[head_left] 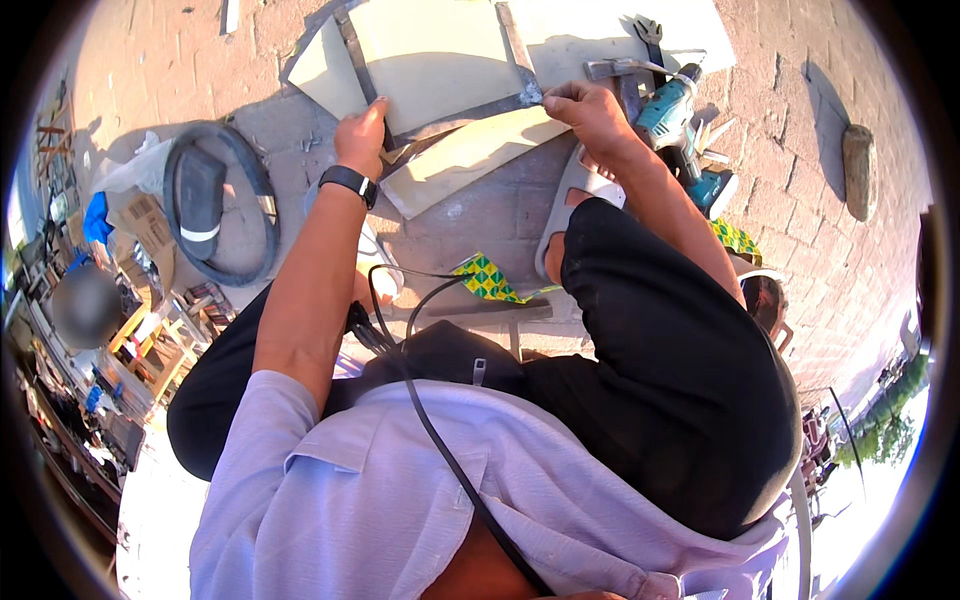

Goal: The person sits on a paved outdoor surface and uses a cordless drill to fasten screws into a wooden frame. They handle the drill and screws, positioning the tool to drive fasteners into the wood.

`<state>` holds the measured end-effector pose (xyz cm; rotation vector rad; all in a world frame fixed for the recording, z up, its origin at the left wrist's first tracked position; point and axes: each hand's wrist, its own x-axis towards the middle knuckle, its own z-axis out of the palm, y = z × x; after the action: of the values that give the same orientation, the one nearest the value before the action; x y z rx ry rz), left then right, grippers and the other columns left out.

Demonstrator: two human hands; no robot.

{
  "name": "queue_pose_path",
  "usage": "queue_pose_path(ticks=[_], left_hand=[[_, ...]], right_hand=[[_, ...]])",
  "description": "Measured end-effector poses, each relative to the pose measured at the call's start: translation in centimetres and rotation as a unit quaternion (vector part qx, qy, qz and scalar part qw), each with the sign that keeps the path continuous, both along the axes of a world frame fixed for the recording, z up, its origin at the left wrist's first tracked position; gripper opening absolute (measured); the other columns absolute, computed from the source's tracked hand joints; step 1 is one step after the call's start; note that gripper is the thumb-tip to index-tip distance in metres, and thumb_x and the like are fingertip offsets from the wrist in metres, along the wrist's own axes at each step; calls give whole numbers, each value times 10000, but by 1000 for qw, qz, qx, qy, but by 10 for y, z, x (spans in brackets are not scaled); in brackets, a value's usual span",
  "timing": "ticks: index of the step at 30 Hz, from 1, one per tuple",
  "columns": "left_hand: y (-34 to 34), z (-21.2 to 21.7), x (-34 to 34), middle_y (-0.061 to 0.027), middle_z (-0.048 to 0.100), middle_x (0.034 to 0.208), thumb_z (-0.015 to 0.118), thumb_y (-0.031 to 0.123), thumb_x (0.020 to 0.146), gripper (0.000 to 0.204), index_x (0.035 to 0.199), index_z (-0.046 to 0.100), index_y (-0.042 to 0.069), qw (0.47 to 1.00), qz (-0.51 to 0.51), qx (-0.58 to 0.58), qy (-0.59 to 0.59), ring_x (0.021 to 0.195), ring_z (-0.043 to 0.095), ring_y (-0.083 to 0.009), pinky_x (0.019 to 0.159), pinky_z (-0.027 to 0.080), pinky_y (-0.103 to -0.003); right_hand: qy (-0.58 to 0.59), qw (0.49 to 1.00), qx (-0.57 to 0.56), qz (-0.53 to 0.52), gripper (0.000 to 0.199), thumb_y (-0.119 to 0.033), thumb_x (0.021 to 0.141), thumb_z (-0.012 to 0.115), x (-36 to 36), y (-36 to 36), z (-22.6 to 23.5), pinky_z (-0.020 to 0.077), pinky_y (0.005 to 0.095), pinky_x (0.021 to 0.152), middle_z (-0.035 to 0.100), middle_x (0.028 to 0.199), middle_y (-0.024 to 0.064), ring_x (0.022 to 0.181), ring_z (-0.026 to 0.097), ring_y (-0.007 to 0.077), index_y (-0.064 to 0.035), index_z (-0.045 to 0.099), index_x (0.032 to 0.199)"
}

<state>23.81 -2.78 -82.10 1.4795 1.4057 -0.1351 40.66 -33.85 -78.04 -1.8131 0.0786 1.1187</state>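
Observation:
A grey metal frame of flat bars is in front of me, over a pale board on the paving. My left hand is closed around its near left corner. At the near right corner, my right hand pinches the frame with thumb and fingers; its fingertips are partly hidden. Nearer my feet, a separate strip of pale board lies at a slant just below the near bar. Close by the right hand are a hammer and a teal cordless drill.
A black open-ended wrench lies beyond the drill. Left of my foot is a looped black rubber tube. A short log lies far right. Green-and-yellow patterned material and a black cable are between my legs.

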Motion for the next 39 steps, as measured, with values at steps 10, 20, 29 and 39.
queue_pose_path(ticks=[10,20,29,39], left_hand=[[6,106,12,-71,625,782,591,273,1048,230,1053,614,44,815,157,-472,-296,578,486,-121,489,398,-231],[-43,188,-37,-64,562,839,621,190,1013,254,1060,563,-53,717,255,-611,-219,616,478,-102,496,425,-209],[-77,178,-122,-30,549,816,641,173,998,226,1067,589,-36,723,297,-597,-182,625,485,-91,491,427,-201],[-66,170,-115,-104,617,852,696,164,978,206,1019,592,-9,810,279,-478,-196,655,572,-154,470,465,-204]], right_hand=[[0,960,271,-63,257,-118,1037,597,54,1,99,575,328,1014,707,1158,178,1084,705,232,87,630,1189],[-117,981,150,40,279,-198,1041,621,55,-24,218,641,300,839,723,1076,117,930,744,185,18,629,1218],[-205,941,-6,269,198,-126,926,693,10,-21,382,603,331,683,716,847,93,739,701,164,35,714,1040],[-233,953,-46,189,387,-78,879,684,-55,14,263,600,338,589,697,772,127,656,689,192,120,637,1208]])
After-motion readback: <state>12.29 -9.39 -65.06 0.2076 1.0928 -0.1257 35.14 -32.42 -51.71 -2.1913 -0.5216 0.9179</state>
